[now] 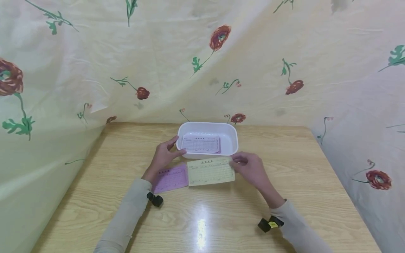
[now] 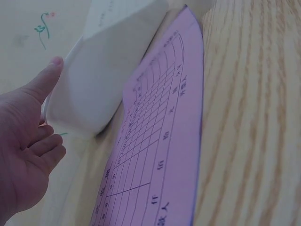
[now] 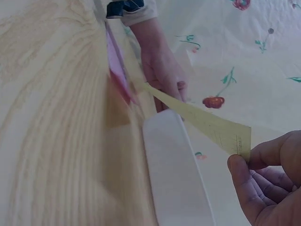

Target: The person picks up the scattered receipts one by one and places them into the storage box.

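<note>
My right hand (image 1: 251,168) pinches a yellow printed form slip (image 1: 211,172) by its right end. The slip is held up off the table, just in front of a white plastic tray (image 1: 229,140). In the right wrist view, thumb and index finger grip the slip's corner (image 3: 242,146). At the tray's front left corner, my left hand (image 1: 162,154) holds the rim between thumb and fingers; the left wrist view shows the thumb (image 2: 49,77) on it. A purple slip (image 1: 171,178) lies on the table beside the left wrist. Inside the tray lies a pale slip (image 1: 200,144) with a pinkish edge beneath.
The wood-grain table (image 1: 202,218) stretches out around the tray on both sides and in front. Behind and beside it hangs a flower-print cloth (image 1: 171,63). A dark strapped camera sits on each wrist.
</note>
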Motion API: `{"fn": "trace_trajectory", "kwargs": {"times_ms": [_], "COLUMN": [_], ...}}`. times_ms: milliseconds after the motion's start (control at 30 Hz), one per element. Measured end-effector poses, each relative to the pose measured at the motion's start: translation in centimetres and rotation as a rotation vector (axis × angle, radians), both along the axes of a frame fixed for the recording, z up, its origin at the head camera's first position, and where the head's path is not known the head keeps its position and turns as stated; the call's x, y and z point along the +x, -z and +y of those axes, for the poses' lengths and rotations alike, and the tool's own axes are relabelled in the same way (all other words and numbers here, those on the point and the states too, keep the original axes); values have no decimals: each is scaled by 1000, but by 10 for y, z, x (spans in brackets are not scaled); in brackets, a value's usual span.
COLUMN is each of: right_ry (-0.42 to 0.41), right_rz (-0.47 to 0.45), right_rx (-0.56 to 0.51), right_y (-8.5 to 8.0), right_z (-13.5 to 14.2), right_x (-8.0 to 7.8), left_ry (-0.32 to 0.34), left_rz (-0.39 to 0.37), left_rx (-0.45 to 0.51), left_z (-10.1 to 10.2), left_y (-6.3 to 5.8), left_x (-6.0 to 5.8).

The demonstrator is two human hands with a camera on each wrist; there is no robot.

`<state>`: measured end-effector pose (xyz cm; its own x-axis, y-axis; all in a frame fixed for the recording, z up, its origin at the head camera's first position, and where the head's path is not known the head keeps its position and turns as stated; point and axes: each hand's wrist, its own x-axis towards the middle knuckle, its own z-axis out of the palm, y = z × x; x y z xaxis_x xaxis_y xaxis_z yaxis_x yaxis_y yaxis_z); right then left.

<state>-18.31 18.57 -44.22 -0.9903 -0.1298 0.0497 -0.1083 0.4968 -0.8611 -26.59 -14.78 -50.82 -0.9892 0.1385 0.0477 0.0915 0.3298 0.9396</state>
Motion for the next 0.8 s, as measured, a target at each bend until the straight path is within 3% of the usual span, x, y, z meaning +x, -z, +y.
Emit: {"fn": "trace_trajectory", "kwargs": {"times_ms": [500,800], "right_ry": [25,80], "right_rz": [25,60], "right_rx": [-69,-157], "right_y": [-15,-25], "right_z": [8,9], "right_x": [-10,-29], "left_ry": [1,14], "left_rz": [3,17], "left_rx": [-1,9], "left_z": [-1,-1], "left_y": [0,1], "left_x": [0,0]}}
